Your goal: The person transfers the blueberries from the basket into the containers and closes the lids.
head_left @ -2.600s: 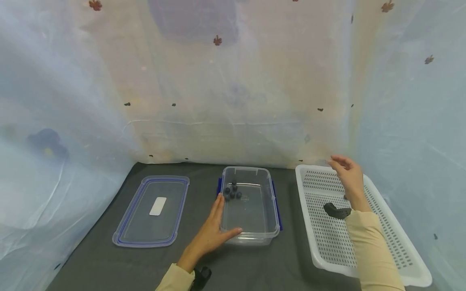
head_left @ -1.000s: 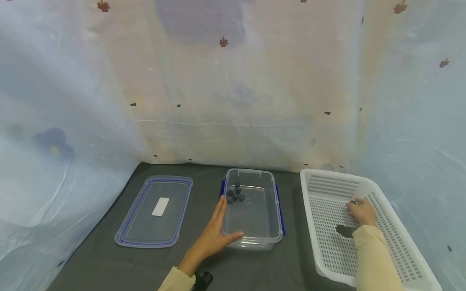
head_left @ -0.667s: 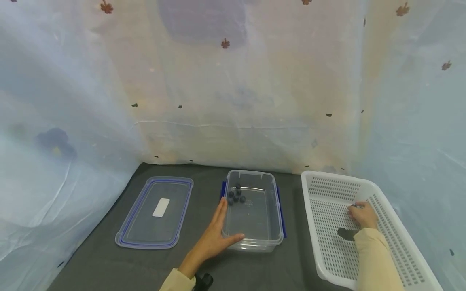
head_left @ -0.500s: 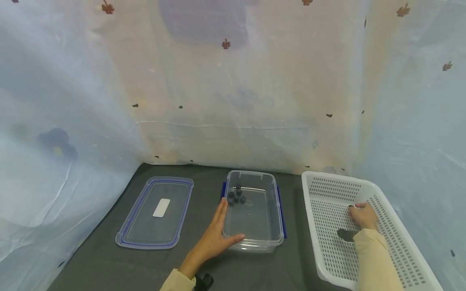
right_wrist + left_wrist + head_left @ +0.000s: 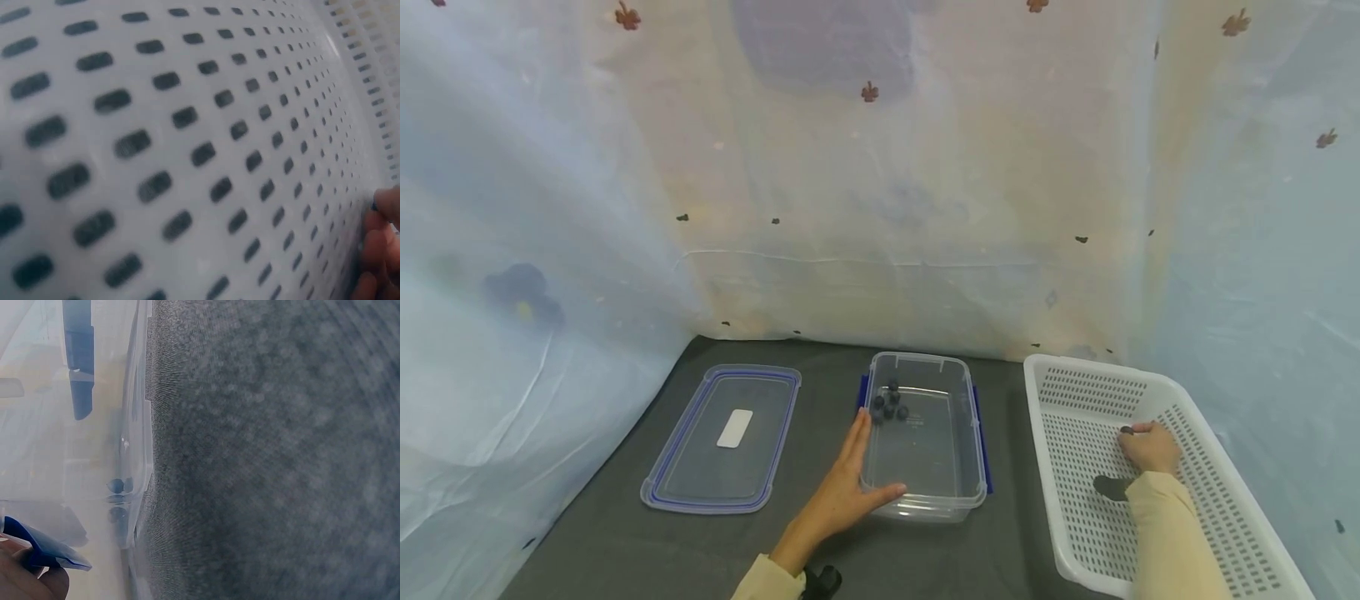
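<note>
Several dark round blueberries point(image 5: 889, 411) lie in the back left of a clear plastic food container point(image 5: 917, 467). My left hand point(image 5: 838, 492) rests along the container's left side and near corner, fingers straight, thumb over the front rim. In the left wrist view its fingertips point(image 5: 56, 581) are at a blue side latch point(image 5: 47, 547). Down inside the white perforated basket point(image 5: 1075, 500), my right hand point(image 5: 1152, 448) pinches a blueberry point(image 5: 1127, 430) between thumb and forefinger. The right wrist view shows the curled fingers point(image 5: 378, 244) close to the basket's floor.
A clear lid point(image 5: 688, 467) with a blue seal and a white label point(image 5: 734, 428) lies flat left of the container. Dark cloth point(image 5: 805, 400) covers the table. Pale patterned sheeting point(image 5: 880, 208) hangs behind and at both sides.
My right hand has come down from above the basket's far end to its floor, and a blueberry now shows at its fingertips. The left hand stays at the container. The head view shifts slightly.
</note>
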Demonstrator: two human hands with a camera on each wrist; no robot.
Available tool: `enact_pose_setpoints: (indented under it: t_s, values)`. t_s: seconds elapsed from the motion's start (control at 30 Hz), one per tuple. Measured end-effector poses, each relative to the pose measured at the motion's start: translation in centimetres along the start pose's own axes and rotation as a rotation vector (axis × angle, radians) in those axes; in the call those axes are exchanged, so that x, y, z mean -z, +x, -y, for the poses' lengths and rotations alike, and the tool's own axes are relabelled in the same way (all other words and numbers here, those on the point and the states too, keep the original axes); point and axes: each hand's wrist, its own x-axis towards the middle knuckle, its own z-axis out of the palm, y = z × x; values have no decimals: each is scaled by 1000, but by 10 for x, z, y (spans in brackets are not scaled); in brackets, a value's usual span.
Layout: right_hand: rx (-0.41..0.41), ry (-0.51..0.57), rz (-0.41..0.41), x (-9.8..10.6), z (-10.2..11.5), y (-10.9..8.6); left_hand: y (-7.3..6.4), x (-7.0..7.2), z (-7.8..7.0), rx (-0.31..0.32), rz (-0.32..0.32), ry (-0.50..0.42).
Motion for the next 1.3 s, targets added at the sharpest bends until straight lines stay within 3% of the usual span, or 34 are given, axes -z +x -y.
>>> enact_pose_setpoints:
  t_s: [0.17, 0.5, 0.77, 0.9, 1.03, 1.3]
  values:
    - [-23, -17, -11, -3, 1, 1, 0, 0, 0, 2, -1, 2]
    - [20, -12, -44, -3, 0, 0, 0, 0, -1, 24, 17, -9]
    - [146, 34, -12, 10, 12, -2, 0, 1, -1, 18, 16, -1]
    - [142, 93, -19, 13, 21, 2, 1, 2, -1, 30, 14, 3]
    - [157, 133, -55, 10, 15, 18, 2, 2, 0, 36, 21, -2]
    - [324, 96, -143, -10, -17, 72, 0, 0, 1, 0, 0, -25]
